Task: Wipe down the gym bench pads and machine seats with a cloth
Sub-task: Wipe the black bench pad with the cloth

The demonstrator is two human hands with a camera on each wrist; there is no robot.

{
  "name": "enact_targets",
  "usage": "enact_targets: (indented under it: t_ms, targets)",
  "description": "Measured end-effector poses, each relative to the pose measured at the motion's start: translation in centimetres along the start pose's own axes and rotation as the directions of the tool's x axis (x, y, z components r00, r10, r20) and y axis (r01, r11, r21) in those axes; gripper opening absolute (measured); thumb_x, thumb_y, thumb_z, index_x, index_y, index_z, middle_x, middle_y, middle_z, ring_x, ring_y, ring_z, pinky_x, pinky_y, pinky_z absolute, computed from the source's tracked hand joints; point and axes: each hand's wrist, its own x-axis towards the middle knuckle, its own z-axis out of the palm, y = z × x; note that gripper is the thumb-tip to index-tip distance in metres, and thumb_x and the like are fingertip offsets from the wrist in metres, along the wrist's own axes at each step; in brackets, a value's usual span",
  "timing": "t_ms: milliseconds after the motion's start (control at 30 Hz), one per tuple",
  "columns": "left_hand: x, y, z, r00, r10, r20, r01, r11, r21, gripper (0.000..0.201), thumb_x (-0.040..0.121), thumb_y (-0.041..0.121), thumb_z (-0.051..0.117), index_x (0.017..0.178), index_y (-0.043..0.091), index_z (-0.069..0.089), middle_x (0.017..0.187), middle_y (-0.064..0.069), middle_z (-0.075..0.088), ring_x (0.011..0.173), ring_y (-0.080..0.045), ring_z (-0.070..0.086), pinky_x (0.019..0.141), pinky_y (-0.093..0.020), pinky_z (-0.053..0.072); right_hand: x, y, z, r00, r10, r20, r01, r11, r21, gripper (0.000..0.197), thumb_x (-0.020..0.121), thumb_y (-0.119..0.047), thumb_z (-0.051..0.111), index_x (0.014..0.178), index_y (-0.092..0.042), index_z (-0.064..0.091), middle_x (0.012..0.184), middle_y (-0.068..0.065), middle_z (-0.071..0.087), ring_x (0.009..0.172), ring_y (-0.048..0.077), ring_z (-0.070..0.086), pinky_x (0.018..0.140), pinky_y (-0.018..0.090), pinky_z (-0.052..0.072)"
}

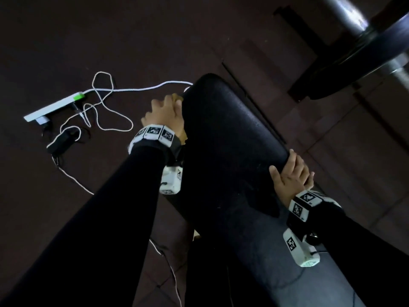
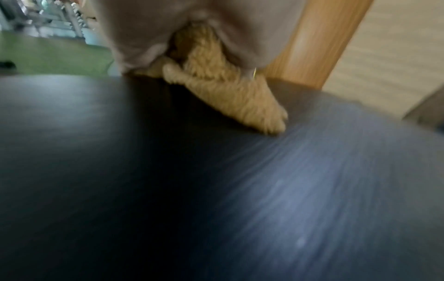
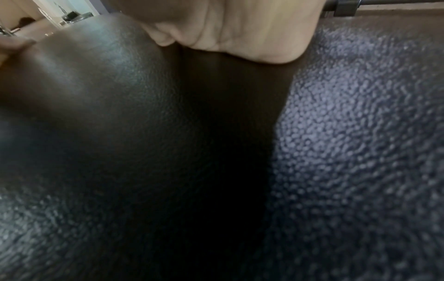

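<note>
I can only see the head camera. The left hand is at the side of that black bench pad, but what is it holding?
Observer: The left wrist view shows a fluffy tan cloth bunched under the left hand, pressed against the bench pad.
Operator: And the right hand, any cloth there?
Observer: No. In the right wrist view the right hand lies bare on the pad.
Operator: What is past that hand?
Observer: A metal bar crosses the top of that view.

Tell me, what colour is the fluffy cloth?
The cloth is tan, a yellowish beige. It shows best in the left wrist view, pressed on the black bench pad.
</note>
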Motion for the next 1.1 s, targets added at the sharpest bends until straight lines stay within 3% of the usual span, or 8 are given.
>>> enact_targets:
  t_ms: [200, 333, 500, 667, 867, 967, 1033, 1100]
  targets:
    - [1.8, 6.0, 0.5, 0.992, 0.117, 0.05, -0.118, 0.993, 0.015, 0.051, 0.1, 0.046, 0.027, 0.147, 0.026, 0.024, 0.144, -0.013, 0.031, 0.118, -0.04, 0.045, 0.098, -0.049, 0.033, 0.0, -0.1, -0.1, 1.0, 0.019, 0.002, -0.019, 1.0, -0.002, 0.068, 0.095, -0.045, 0.037, 0.149, -0.019, 0.005, 0.155, 0.005, 0.009, 0.143, 0.024, 0.004, 0.114, 0.049, -0.004]
    - [2.6, 2.8, 0.8, 0.979, 0.189, 0.07, -0.185, 0.981, -0.066, 0.053, 0.097, 0.049, 0.032, 0.146, 0.029, 0.024, 0.142, -0.014, 0.033, 0.115, -0.044, 0.047, 0.098, -0.048, 0.037, 0.0, 0.1, -0.1, 0.999, 0.007, 0.032, -0.008, 1.0, 0.011, 0.072, 0.093, -0.056, 0.029, 0.149, -0.021, 0.003, 0.156, 0.002, 0.007, 0.143, 0.021, 0.001, 0.115, 0.048, -0.005]
    - [2.0, 0.0, 1.5, 0.991, 0.133, 0.004, -0.132, 0.986, -0.097, 0.052, 0.097, 0.047, 0.033, 0.145, 0.026, 0.029, 0.136, -0.019, 0.038, 0.114, -0.045, 0.046, 0.099, -0.05, 0.034, -0.1, 0.0, -0.2, 0.999, 0.006, 0.035, -0.006, 1.0, -0.013, 0.095, 0.068, -0.07, 0.0, 0.149, -0.021, 0.002, 0.156, -0.001, 0.005, 0.143, 0.02, -0.001, 0.114, 0.046, -0.006]
    - [3.4, 5.2, 1.7, 0.984, 0.17, -0.051, -0.171, 0.985, -0.004, 0.051, 0.099, 0.042, 0.032, 0.146, 0.022, 0.029, 0.144, -0.017, 0.031, 0.117, -0.044, 0.043, 0.099, -0.049, 0.033, 0.0, 0.0, 0.1, 1.0, 0.014, -0.004, -0.014, 1.0, -0.023, 0.071, 0.093, -0.055, 0.031, 0.149, -0.021, 0.004, 0.156, -0.002, 0.008, 0.144, 0.021, 0.002, 0.115, 0.047, -0.004]
    - [2.6, 9.1, 2.2, 0.901, 0.415, -0.125, -0.383, 0.898, 0.219, 0.046, 0.098, 0.038, 0.038, 0.14, 0.019, 0.04, 0.151, -0.015, 0.024, 0.121, -0.041, 0.04, 0.106, -0.048, 0.028, 0.4, 0.5, 0.9, 0.999, 0.007, -0.039, -0.007, 1.0, -0.007, 0.071, 0.093, -0.053, 0.035, 0.149, -0.023, 0.004, 0.155, -0.003, 0.009, 0.143, 0.019, 0.003, 0.114, 0.045, -0.005]
    - [2.4, 9.4, 2.5, 0.85, 0.521, -0.077, -0.482, 0.829, 0.284, 0.044, 0.098, 0.039, 0.038, 0.135, 0.018, 0.046, 0.152, -0.016, 0.023, 0.128, -0.042, 0.033, 0.113, -0.051, 0.018, 0.5, 0.6, 1.2, 0.999, 0.001, -0.051, -0.002, 1.0, -0.019, 0.075, 0.089, -0.062, 0.024, 0.149, -0.023, 0.005, 0.155, -0.004, 0.01, 0.143, 0.018, 0.004, 0.115, 0.045, -0.004]
    - [2.0, 10.3, 3.0, 0.792, 0.611, -0.02, -0.566, 0.746, 0.35, 0.041, 0.097, 0.039, 0.038, 0.129, 0.016, 0.052, 0.149, -0.018, 0.027, 0.131, -0.04, 0.03, 0.114, -0.052, 0.014, 0.5, 0.6, 1.4, 0.997, -0.012, -0.073, 0.01, 1.0, -0.026, 0.082, 0.079, -0.067, 0.009, 0.149, -0.024, 0.006, 0.155, -0.005, 0.012, 0.143, 0.018, 0.006, 0.115, 0.044, -0.005]
    - [0.5, 11.7, 3.9, 0.709, 0.701, 0.074, -0.67, 0.637, 0.382, 0.04, 0.095, 0.038, 0.038, 0.122, 0.015, 0.057, 0.143, -0.018, 0.037, 0.126, -0.038, 0.036, 0.111, -0.05, 0.016, 0.4, 0.5, 1.6, 0.995, -0.007, -0.103, 0.007, 1.0, -0.001, 0.083, 0.079, -0.068, 0.011, 0.149, -0.025, 0.01, 0.154, -0.006, 0.016, 0.143, 0.018, 0.008, 0.114, 0.043, -0.005]
